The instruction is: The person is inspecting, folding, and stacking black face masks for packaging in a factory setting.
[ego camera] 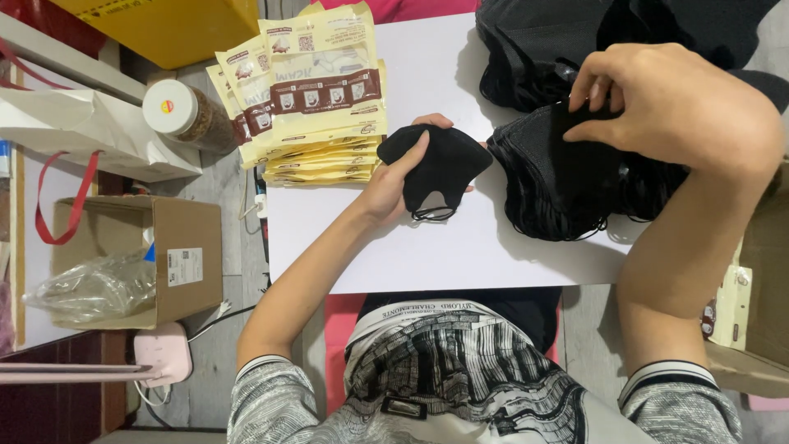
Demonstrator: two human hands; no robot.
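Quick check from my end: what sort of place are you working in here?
Probably a small home or back-room packing station. A white table holds a pile of black face masks and a stack of yellow packets; cardboard boxes and bags sit on the floor. The left hand holds one black mask.

Pretty cramped little setup here: a small white table [427, 255] sits over a grey floor [222, 345] that shows on both sides. Down on the left there's an open cardboard box [177, 255] with crumpled clear plastic [94, 288] stuffed in it, plus a white bag with red handles [57, 177] and a pale pink device [164, 353] with a cable. A yellow box [177, 25] sits at the top. Light's flat and even.
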